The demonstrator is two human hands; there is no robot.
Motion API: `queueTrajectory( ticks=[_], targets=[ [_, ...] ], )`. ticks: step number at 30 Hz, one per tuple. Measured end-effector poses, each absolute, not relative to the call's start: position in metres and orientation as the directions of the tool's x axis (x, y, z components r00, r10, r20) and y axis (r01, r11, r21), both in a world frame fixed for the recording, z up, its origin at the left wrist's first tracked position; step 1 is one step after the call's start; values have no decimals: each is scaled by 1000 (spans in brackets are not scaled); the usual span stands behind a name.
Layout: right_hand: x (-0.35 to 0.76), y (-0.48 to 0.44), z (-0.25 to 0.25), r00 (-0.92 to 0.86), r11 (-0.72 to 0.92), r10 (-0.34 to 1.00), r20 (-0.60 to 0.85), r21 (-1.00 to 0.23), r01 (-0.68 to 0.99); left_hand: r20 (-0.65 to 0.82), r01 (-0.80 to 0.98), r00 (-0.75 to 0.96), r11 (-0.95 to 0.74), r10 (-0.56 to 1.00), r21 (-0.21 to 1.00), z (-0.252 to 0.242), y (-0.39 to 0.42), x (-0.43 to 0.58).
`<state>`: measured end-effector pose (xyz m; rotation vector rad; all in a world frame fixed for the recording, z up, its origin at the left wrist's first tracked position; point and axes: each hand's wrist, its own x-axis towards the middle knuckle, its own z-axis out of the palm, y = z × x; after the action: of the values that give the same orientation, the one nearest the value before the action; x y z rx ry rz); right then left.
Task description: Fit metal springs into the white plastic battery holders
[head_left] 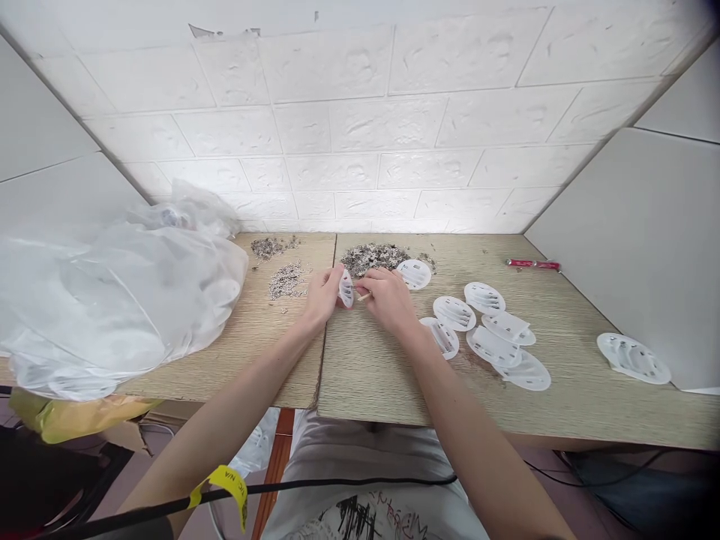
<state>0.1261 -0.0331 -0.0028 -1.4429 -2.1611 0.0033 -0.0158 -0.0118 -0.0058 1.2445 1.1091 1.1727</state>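
Observation:
Near the middle of the table, my left hand (325,295) holds a white oval plastic piece (346,289) tilted up on its edge. My right hand (385,298) is closed just to the right of it, its fingers pinched on a thin pale stick-like tool (364,296) whose tip is near the piece. Behind my hands lies a heap of small metal parts (374,257). Another white oval piece (415,274) rests beside that heap, past my right hand. Several more white oval pieces (454,313) lie to the right of my right forearm, some overlapping.
A large translucent plastic bag (118,300) covers the table's left side. Two smaller piles of metal parts (286,281) lie left of my left hand. Red batteries (533,264) and a lone oval piece (633,358) are at right. A black cable (337,484) crosses my lap.

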Motion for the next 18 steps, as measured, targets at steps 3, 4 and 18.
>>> queueTrajectory(
  ticks=[3, 4, 18],
  targets=[
    [127, -32, -5, -306, 454, 845, 438, -287, 843, 26, -47, 66, -23, 997, 999, -6, -13, -15],
    [128, -31, -5, -316, 465, 840, 440, -288, 837, 29, -52, 64, -26, 997, 998, -6, -13, -15],
    [126, -30, -6, -373, 530, 809, 454, -288, 798, 52, -89, 7, -51, 999, 995, -7, -17, -11]
  ],
)
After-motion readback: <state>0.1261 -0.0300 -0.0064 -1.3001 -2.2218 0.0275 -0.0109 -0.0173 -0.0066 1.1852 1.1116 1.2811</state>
